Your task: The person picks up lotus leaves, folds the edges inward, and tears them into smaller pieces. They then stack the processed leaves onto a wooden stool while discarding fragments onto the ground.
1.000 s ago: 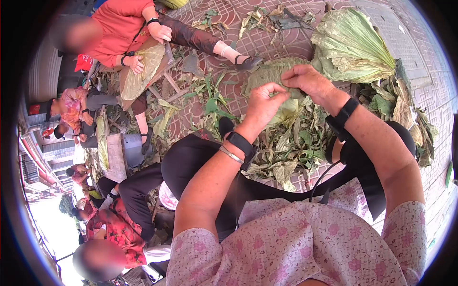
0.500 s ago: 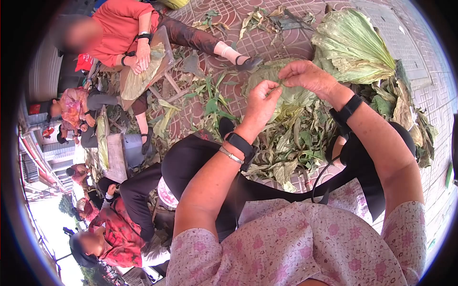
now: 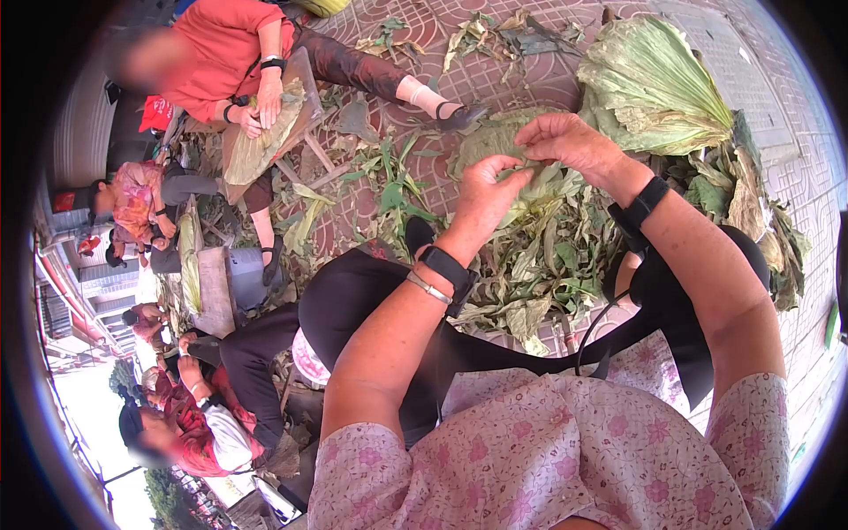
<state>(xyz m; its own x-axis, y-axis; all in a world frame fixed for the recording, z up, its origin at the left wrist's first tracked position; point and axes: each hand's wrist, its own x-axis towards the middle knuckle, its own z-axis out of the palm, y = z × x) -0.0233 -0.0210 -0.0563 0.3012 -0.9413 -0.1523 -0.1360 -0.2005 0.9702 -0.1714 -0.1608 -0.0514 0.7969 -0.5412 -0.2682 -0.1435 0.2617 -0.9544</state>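
Observation:
My left hand [image 3: 484, 196] is raised over the leaf heap [image 3: 539, 256], its thumb and forefinger bent toward each other near my right hand [image 3: 570, 146]. The right hand's fingertips are pinched together; whatever lies between them is too small to make out. Beneath both hands a broad pale green leaf [image 3: 481, 141] rests on the ground. A fanned stack of large pale green leaves [image 3: 654, 84] is just beyond my right hand.
Across from me a person in red [image 3: 221, 53] sits at a wooden board [image 3: 305, 115]. More people sit along the left, one in a red patterned top [image 3: 199, 442]. Loose leaves [image 3: 389, 181] litter the patterned paving [image 3: 415, 26].
My left thumb has parted slightly from my right fingertips. The person at the lower left has leaned and raised an arm. The person across has shifted their hands on the board.

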